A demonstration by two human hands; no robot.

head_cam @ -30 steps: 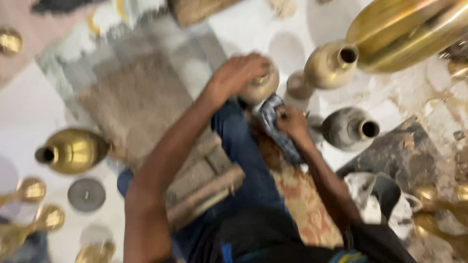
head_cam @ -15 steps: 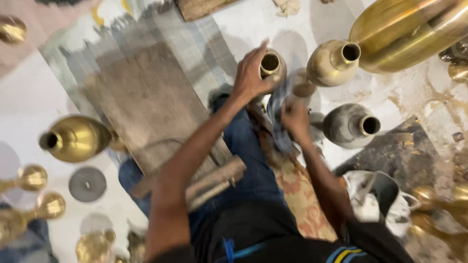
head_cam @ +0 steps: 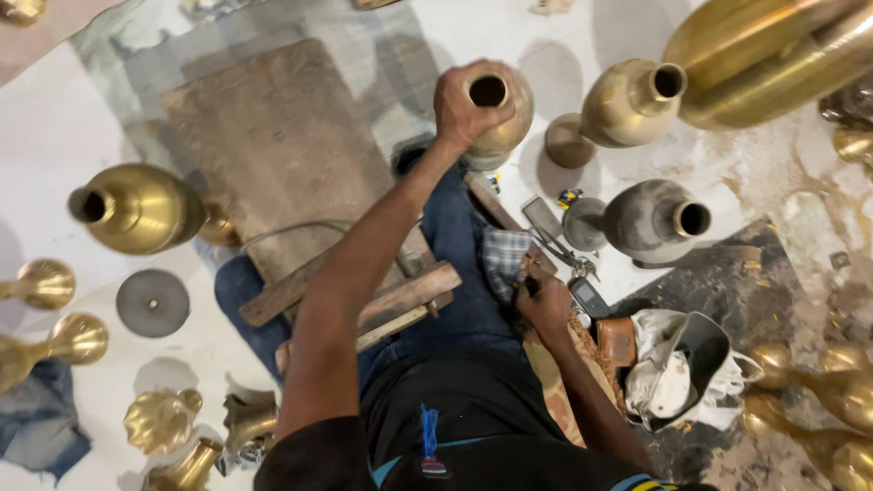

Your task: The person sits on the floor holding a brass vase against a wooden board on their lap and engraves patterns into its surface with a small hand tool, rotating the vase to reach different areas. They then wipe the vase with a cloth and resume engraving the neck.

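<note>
The left hand (head_cam: 466, 105) is wrapped around the neck of a brass vase (head_cam: 498, 114), held up beyond the knees with its open mouth facing the camera. The right hand (head_cam: 544, 305) rests low by the thigh, fingers curled on a checked cloth (head_cam: 503, 262). Just right of the left hand lie a second brass vase (head_cam: 627, 105) and a dull grey vase (head_cam: 655, 220). A worn wooden board (head_cam: 273, 155) lies to its left, and beyond that a large brass vase (head_cam: 136, 209) on the floor
</note>
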